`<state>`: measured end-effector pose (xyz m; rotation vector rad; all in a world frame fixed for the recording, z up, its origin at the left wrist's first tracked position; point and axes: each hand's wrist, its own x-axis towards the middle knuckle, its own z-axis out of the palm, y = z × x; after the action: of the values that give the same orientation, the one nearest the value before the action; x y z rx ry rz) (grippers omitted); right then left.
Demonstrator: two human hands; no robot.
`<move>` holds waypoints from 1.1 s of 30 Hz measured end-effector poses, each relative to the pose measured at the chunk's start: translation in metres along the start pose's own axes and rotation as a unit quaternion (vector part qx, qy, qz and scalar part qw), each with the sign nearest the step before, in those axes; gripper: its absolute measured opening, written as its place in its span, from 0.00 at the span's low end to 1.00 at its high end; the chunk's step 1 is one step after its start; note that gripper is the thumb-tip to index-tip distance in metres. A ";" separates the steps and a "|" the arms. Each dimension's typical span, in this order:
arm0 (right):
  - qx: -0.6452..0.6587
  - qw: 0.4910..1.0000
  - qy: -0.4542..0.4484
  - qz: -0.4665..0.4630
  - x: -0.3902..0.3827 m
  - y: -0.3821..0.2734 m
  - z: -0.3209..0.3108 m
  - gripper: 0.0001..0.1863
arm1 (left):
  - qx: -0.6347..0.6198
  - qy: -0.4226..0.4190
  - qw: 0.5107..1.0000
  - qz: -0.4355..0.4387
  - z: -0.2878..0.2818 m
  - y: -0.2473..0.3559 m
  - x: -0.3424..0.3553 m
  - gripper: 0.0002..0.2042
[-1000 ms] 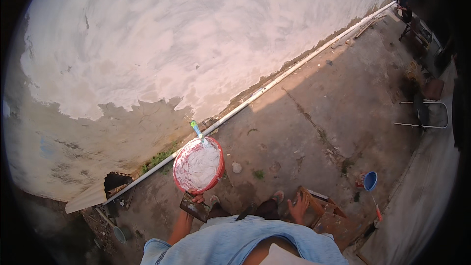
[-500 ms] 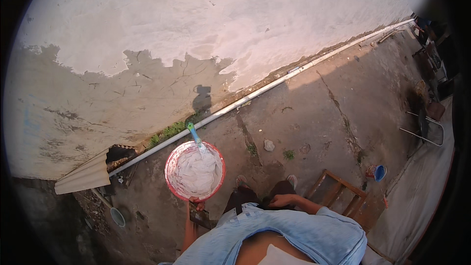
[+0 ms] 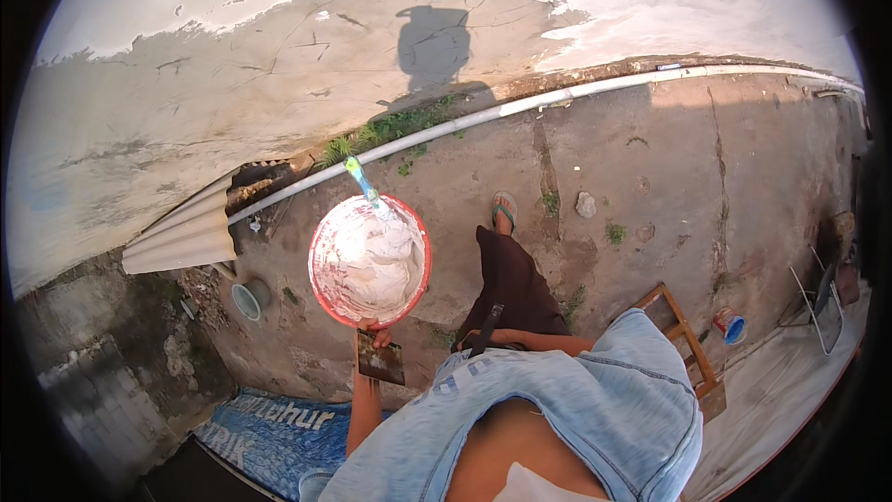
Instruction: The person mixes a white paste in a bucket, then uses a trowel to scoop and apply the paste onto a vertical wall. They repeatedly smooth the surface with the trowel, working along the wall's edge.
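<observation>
My left hand (image 3: pixel 377 335) is closed on the near rim of a red bucket (image 3: pixel 428 256), holding it in front of me. A rusty, flat metal plate (image 3: pixel 381 359) is also at that hand, against the wrist. Thick whitish paste (image 3: pixel 372 265) coats the bucket's inside. Out of the paste, at the far rim, sticks a tool with a blue-green handle (image 3: pixel 361 178); its lower end is buried. My right hand (image 3: pixel 500 338) rests at my waist, near a dark strap-like strip (image 3: pixel 485 330). Its fingers are hard to make out there.
Ahead stands a partly coated wall (image 3: pixel 279 102), with a white pipe (image 3: pixel 520 104) along its foot. A corrugated sheet (image 3: pixel 186 232) and a pale green bucket (image 3: pixel 248 299) are on the left. A wooden frame (image 3: pixel 683 325) and a blue-lined paint can (image 3: pixel 730 325) lie right.
My view has turned and moved closer to the wall; one sandalled foot has stepped forward. The red bucket stays in my left hand. My right hand has moved left across my waist.
</observation>
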<state>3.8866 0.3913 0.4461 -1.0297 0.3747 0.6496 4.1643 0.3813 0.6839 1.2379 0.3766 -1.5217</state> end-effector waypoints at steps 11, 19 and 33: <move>0.219 0.970 0.081 0.067 -0.085 -0.023 -0.033 0.25 | 0.277 0.053 0.957 -0.069 0.032 0.069 0.139 0.13; 0.289 0.944 0.143 -0.066 -0.032 -0.066 -0.076 0.21 | 0.397 -0.107 0.895 -0.172 0.029 0.044 0.320 0.10; 0.195 0.595 0.780 -0.011 -0.033 0.206 -0.476 0.34 | 0.485 -0.190 0.844 -0.126 0.012 -0.170 0.640 0.08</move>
<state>3.7314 0.0352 0.1012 -0.9138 1.9504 -0.5904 4.0951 0.0959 0.0900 1.6090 -0.6133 -2.2499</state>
